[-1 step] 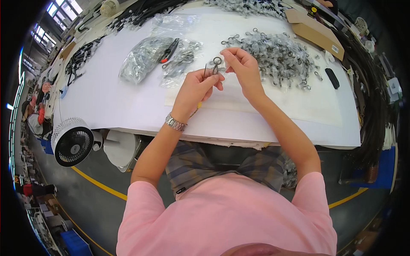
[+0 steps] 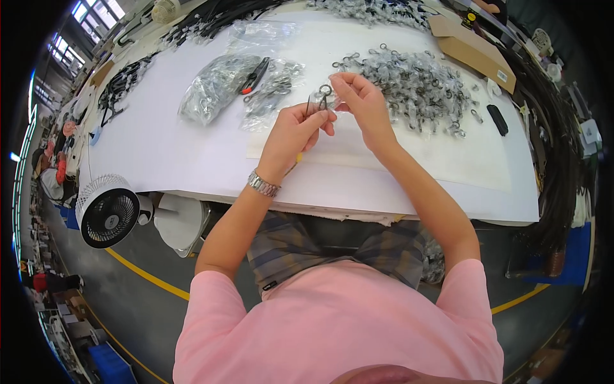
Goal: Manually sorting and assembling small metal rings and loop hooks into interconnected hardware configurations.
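Left hand [image 2: 295,131]: closed round a small clear bag, just short of the pile of metal clips [image 2: 416,86]
Right hand [image 2: 361,96]: fingertips pinch one metal clip [image 2: 324,95], at the bag's mouth
Change: none visible; hands hold the same pose
Bagged clips [image 2: 220,86]: left of the pile

A factory or assembly workshop. A long white worktable [image 2: 192,160] carries a heap of small metal clips [image 2: 416,83] at 1 o'clock, clear bags of parts [image 2: 217,83] at 11 o'clock and bundles of black straps [image 2: 563,147] along its edges. Yellow floor lines [image 2: 144,274] cross grey concrete at 8 o'clock beside a white fan [image 2: 105,211]. Tall windows [image 2: 77,19] sit at 10 o'clock.
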A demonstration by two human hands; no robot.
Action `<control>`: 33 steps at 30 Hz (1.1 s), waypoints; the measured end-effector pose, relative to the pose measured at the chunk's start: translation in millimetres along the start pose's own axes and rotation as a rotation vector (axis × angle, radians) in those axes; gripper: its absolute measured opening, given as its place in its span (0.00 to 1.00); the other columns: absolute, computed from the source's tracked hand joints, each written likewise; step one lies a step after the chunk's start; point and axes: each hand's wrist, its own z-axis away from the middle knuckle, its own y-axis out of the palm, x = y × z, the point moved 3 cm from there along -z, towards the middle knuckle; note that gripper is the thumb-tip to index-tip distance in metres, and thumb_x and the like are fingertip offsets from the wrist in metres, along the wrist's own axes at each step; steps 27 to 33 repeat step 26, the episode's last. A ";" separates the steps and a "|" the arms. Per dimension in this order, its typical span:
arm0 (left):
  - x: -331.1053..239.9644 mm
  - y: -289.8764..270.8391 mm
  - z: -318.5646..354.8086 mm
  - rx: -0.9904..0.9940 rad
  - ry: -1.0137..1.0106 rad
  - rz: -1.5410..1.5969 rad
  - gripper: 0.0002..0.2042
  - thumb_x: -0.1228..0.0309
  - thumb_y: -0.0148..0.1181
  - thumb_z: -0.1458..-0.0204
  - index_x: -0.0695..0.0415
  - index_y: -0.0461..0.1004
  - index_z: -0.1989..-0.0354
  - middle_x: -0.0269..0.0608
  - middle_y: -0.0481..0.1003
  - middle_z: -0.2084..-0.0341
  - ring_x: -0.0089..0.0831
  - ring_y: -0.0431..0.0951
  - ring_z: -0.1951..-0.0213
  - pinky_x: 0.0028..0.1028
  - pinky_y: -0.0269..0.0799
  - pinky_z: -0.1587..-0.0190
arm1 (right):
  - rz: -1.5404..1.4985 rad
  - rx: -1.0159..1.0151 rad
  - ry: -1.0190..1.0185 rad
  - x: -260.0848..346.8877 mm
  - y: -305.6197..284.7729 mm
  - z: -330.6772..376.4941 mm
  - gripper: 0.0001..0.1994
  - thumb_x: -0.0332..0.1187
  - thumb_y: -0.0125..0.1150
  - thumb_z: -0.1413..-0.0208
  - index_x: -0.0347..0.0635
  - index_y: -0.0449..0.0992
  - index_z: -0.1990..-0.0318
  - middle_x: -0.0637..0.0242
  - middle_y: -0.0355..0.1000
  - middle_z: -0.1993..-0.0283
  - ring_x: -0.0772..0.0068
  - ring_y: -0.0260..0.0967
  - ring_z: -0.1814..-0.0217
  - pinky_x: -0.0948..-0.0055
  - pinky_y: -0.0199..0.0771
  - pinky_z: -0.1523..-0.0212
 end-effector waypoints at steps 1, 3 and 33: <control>0.8 -1.4 1.2 -0.011 0.012 0.009 0.09 0.70 0.57 0.36 0.63 0.80 0.60 0.36 0.80 0.72 0.11 0.59 0.84 0.16 0.51 0.82 | -0.071 0.020 0.079 -1.7 6.3 7.6 0.12 0.38 0.63 0.35 0.36 0.83 0.59 0.73 0.78 0.68 0.84 0.68 0.70 0.79 0.70 0.65; -0.2 -2.6 1.2 -0.022 0.032 0.020 0.10 0.70 0.57 0.36 0.64 0.80 0.59 0.36 0.80 0.71 0.11 0.59 0.84 0.16 0.51 0.81 | -0.137 0.042 0.153 -4.7 8.8 11.1 0.14 0.39 0.63 0.35 0.36 0.84 0.58 0.72 0.78 0.67 0.83 0.68 0.69 0.79 0.71 0.63; -4.0 -13.2 2.5 -0.031 0.007 -0.007 0.12 0.68 0.60 0.36 0.63 0.80 0.52 0.37 0.82 0.72 0.12 0.62 0.83 0.16 0.54 0.82 | -0.436 0.206 0.394 -14.5 8.9 16.2 0.18 0.40 0.56 0.30 0.32 0.79 0.48 0.68 0.79 0.58 0.76 0.74 0.58 0.77 0.74 0.51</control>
